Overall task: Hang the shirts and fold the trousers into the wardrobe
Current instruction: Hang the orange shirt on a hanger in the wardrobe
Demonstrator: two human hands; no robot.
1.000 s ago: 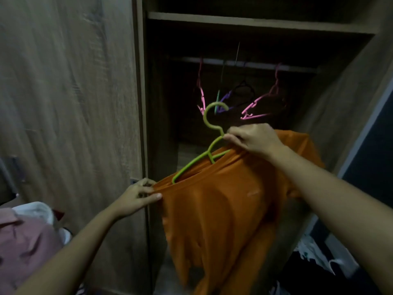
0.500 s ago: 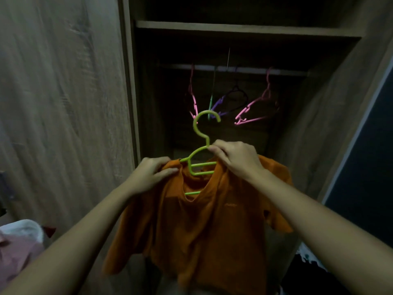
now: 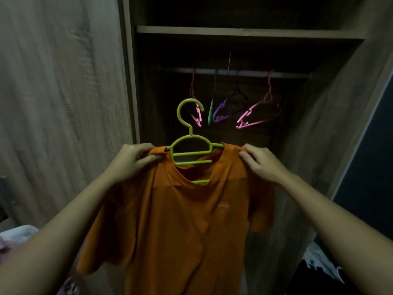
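An orange T-shirt (image 3: 187,213) hangs on a lime-green plastic hanger (image 3: 190,145) held upright in front of the open wardrobe. The hanger's arms are inside the shirt's shoulders and its hook stands free above the collar. My left hand (image 3: 131,160) grips the shirt's left shoulder, thumb on the front of the cloth. My right hand (image 3: 261,162) grips the right shoulder the same way. The wardrobe rail (image 3: 234,72) runs across the dark compartment, above and behind the hook.
Several bare hangers hang on the rail: a pink one (image 3: 196,103) at the left, a purple one (image 3: 221,112) in the middle, a pink one (image 3: 258,116) at the right. A shelf (image 3: 244,33) sits above. Wardrobe door (image 3: 63,103) at left, clothes (image 3: 12,241) lower left.
The shirt has gone from hanging skewed to sitting level on the hanger. My right hand moved from the hanger's neck out to the right shoulder; my left hand stays on the left shoulder.
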